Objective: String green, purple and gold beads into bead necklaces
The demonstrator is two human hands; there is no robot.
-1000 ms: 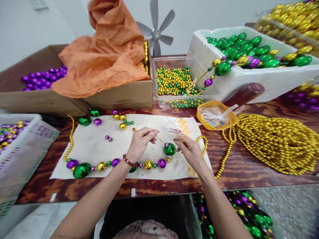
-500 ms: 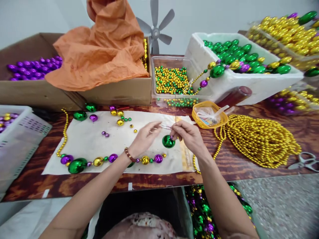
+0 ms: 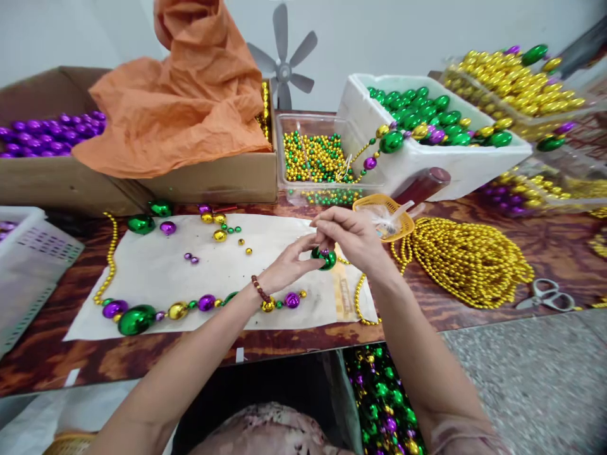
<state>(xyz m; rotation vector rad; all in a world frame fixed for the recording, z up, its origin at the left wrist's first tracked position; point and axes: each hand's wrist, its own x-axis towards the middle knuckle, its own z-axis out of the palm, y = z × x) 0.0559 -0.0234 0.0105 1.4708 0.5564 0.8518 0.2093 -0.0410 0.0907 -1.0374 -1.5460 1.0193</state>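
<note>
Over the white cloth [image 3: 156, 265], my left hand [image 3: 296, 259] closes its thumb and fingers at a large shiny green bead [image 3: 328, 260]. A small purple bead [image 3: 325, 252] sits against that green bead. My right hand [image 3: 348, 234] is just above, its fingertips pinched together; what they hold is too fine to make out. Below my left wrist lies a row of strung beads, with a large green bead [image 3: 136, 320], a gold bead [image 3: 178, 310] and a purple bead [image 3: 292, 300]. My left forearm covers part of this row.
Loose beads, one of them gold [image 3: 219, 236], lie on the cloth. Behind stand a cardboard box [image 3: 213, 177], a clear tub of small beads [image 3: 283, 180] and a foam box [image 3: 469, 164]. A yellow basket [image 3: 403, 227], gold bead strands [image 3: 469, 262] and scissors [image 3: 545, 296] lie right.
My left hand has moved right to the green bead. My right hand has risen slightly, its fingertips now up and left of the bead. The whole view has shifted a little.
</note>
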